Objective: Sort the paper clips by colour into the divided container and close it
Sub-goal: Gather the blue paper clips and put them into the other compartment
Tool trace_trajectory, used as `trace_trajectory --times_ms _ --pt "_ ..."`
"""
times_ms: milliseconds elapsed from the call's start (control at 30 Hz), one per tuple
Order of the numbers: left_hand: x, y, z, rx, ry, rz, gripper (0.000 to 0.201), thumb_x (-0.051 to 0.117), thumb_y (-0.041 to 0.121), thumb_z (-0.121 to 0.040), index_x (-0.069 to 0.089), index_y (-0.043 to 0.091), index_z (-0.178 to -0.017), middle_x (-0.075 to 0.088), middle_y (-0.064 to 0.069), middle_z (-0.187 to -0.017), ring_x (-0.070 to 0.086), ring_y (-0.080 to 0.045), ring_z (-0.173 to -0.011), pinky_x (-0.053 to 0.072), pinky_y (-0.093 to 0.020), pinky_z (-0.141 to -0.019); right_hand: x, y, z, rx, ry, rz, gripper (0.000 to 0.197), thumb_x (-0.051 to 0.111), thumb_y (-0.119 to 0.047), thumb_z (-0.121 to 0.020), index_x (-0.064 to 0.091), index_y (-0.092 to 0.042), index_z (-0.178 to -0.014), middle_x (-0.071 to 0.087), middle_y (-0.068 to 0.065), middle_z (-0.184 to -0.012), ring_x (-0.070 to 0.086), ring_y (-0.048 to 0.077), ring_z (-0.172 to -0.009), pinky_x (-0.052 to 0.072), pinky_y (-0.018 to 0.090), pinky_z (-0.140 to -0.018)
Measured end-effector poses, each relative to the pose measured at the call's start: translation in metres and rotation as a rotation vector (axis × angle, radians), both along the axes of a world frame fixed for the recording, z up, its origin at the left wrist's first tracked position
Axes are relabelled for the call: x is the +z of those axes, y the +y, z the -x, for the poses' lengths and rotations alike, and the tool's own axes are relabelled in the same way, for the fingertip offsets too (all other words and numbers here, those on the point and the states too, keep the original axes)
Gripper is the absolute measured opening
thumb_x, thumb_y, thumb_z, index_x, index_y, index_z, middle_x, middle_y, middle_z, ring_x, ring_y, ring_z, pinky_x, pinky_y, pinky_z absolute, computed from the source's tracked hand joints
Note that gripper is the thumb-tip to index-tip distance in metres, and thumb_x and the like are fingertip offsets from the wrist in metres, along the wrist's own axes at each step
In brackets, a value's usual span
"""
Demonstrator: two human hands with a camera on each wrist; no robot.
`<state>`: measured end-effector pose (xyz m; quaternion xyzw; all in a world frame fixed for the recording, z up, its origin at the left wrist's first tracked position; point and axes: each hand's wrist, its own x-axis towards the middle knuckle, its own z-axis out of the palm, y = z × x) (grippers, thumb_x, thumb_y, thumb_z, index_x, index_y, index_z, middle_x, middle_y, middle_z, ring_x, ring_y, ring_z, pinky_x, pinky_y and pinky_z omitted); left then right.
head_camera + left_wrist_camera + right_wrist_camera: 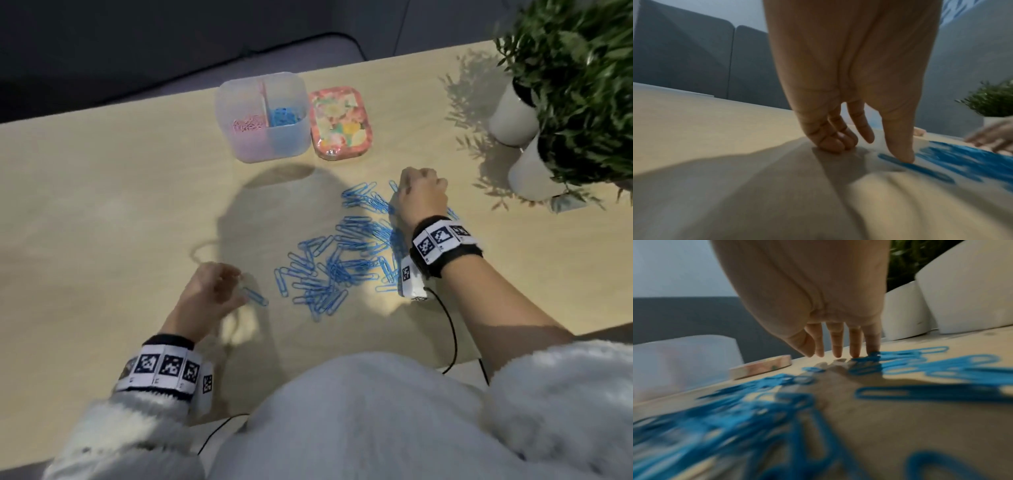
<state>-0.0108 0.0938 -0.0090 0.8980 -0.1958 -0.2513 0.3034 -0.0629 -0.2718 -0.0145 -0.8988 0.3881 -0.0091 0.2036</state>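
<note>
A translucent divided container (239,102) stands open at the table's far side, with pink clips (248,124) in its left compartment and blue clips (282,116) in its right one. Its floral lid (340,123) lies flat just to the right. Several loose blue paper clips (342,253) are spread over the table's middle. My left hand (219,294) rests at the pile's left edge; its thumb (904,154) presses on a single blue clip (920,168), the other fingers loosely curled against the table. My right hand (423,195) stands at the pile's far right, fingertips (855,352) pointing down onto the clips.
Two white pots (513,116) (532,174) with green plants stand at the right edge, close to my right hand. A black cable (452,339) runs from the right wrist over the near table edge. A dark sofa lies beyond the table.
</note>
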Motion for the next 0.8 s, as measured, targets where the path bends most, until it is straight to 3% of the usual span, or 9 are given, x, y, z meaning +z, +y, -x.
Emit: trace_trajectory --times_ms 67,133,200,267,367,467,600,700,800 --pt "-0.003 -0.003 0.009 -0.023 -0.050 -0.005 0.028 0.079 0.007 -0.069 0.065 0.012 -0.093 0.054 -0.006 -0.088 0.054 -0.009 -0.070 0.044 -0.007 -0.068 -0.002 0.022 -0.006 0.134 0.017 0.031 0.032 0.044 -0.012 -0.088 0.055 -0.010 -0.118 0.048 0.019 -0.127 0.042 0.039 -0.116 0.042 0.045 -0.090" --pt "-0.005 -0.014 0.016 -0.037 -0.081 -0.014 0.020 0.075 0.007 -0.073 0.067 0.006 -0.092 0.050 0.000 -0.087 0.050 -0.001 -0.068 0.037 0.000 -0.066 -0.004 0.046 -0.009 0.261 0.052 0.074 0.036 0.043 -0.010 -0.089 0.052 -0.010 -0.124 0.048 0.016 -0.130 0.042 0.038 -0.116 0.042 0.045 -0.091" --pt "-0.006 -0.030 0.022 -0.041 -0.097 -0.006 0.015 0.071 0.010 -0.077 0.067 0.005 -0.091 0.050 -0.001 -0.087 0.051 -0.010 -0.070 0.037 -0.006 -0.068 -0.006 0.069 -0.006 0.349 0.080 0.107 0.038 0.042 -0.009 -0.088 0.050 -0.011 -0.125 0.047 0.013 -0.130 0.044 0.037 -0.114 0.041 0.045 -0.090" --pt "-0.006 -0.048 0.027 -0.044 -0.110 0.000 0.010 0.068 0.011 -0.080 0.065 0.006 -0.089 0.052 -0.006 -0.087 0.053 -0.018 -0.077 0.042 -0.023 -0.075 -0.009 0.090 0.001 0.447 0.102 0.143 0.038 0.043 -0.008 -0.087 0.050 -0.011 -0.125 0.048 0.012 -0.129 0.044 0.036 -0.112 0.041 0.044 -0.089" --pt "-0.007 -0.072 0.035 -0.123 -0.136 -0.012 0.013 0.066 0.015 -0.081 0.063 0.006 -0.090 0.055 -0.013 -0.092 0.055 -0.029 -0.087 0.046 -0.038 -0.081 -0.007 0.094 0.014 0.555 0.013 0.008 0.042 0.044 -0.004 -0.085 0.052 -0.010 -0.125 0.050 0.016 -0.129 0.047 0.038 -0.111 0.042 0.045 -0.092" --pt "-0.005 -0.078 0.037 -0.139 -0.235 -0.047 0.030 0.065 0.029 -0.079 0.062 0.009 -0.101 0.054 -0.014 -0.103 0.051 -0.034 -0.100 0.040 -0.039 -0.090 0.007 0.059 0.024 0.374 -0.116 -0.013 0.026 0.045 -0.004 -0.084 0.061 -0.006 -0.105 0.059 0.023 -0.111 0.055 0.042 -0.101 0.046 0.046 -0.084" --pt "-0.004 -0.074 0.032 -0.244 -0.234 -0.138 0.084 0.047 0.065 -0.067 0.043 0.016 -0.134 0.039 -0.015 -0.140 0.036 -0.033 -0.129 0.026 -0.039 -0.109 0.013 -0.006 0.057 -0.064 0.146 -0.018 0.030 0.042 -0.018 -0.090 0.056 -0.010 -0.115 0.050 0.022 -0.126 0.042 0.042 -0.120 0.039 0.046 -0.097" --pt "-0.002 -0.083 0.027 -0.323 -0.183 -0.214 0.088 0.062 0.056 -0.076 0.024 0.017 -0.145 0.016 -0.011 -0.156 0.018 -0.031 -0.142 0.017 -0.040 -0.117 0.010 0.000 0.065 -0.062 0.172 -0.072 0.031 0.044 -0.025 -0.090 0.059 -0.014 -0.115 0.044 0.021 -0.127 0.037 0.040 -0.122 0.038 0.045 -0.100" --pt "0.003 -0.100 0.022 -0.406 -0.192 -0.262 0.089 0.067 0.046 -0.077 0.020 0.015 -0.146 0.017 -0.009 -0.156 0.018 -0.030 -0.140 0.017 -0.038 -0.116 0.014 0.032 0.059 0.079 0.160 -0.096 0.044 0.053 -0.040 -0.088 0.056 -0.012 -0.122 0.042 0.020 -0.127 0.036 0.038 -0.122 0.038 0.045 -0.101"
